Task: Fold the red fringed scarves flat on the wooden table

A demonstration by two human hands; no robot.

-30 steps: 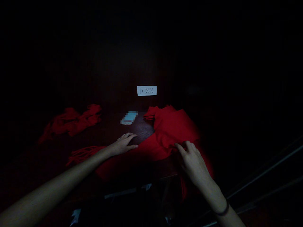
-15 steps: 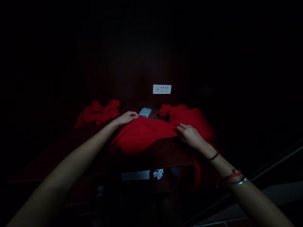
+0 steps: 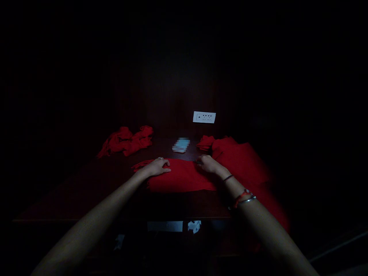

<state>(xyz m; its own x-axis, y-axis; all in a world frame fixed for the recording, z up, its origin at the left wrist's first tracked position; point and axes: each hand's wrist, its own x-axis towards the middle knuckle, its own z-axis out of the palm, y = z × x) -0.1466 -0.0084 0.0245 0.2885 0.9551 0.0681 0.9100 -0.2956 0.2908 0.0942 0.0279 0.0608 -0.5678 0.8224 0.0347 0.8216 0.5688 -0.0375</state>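
Note:
A red scarf (image 3: 184,178) with a fringed left end lies in a long flat strip on the dark tabletop (image 3: 94,191). My left hand (image 3: 157,167) rests on the scarf's left part, thumb and fingers apart. At its far edge, toward the right, my right hand (image 3: 209,164) has curled fingers closed on the fabric; the fingertips are partly hidden. More red cloth (image 3: 241,159) spreads beside and behind my right forearm and hangs over the table's front edge. Whether it joins the scarf I cannot tell.
A crumpled red cloth (image 3: 126,141) lies at the back left. A phone-like object (image 3: 181,145), blurred, sits behind the scarf. A white socket plate (image 3: 204,117) is on the dark back wall. Pale items (image 3: 165,226) show below the tabletop. The surroundings are very dark.
The raised, bunched scarf now lies flatter in a strip nearer the front. My right hand moved left to its far edge; my left hand came down onto it. The view shifted slightly.

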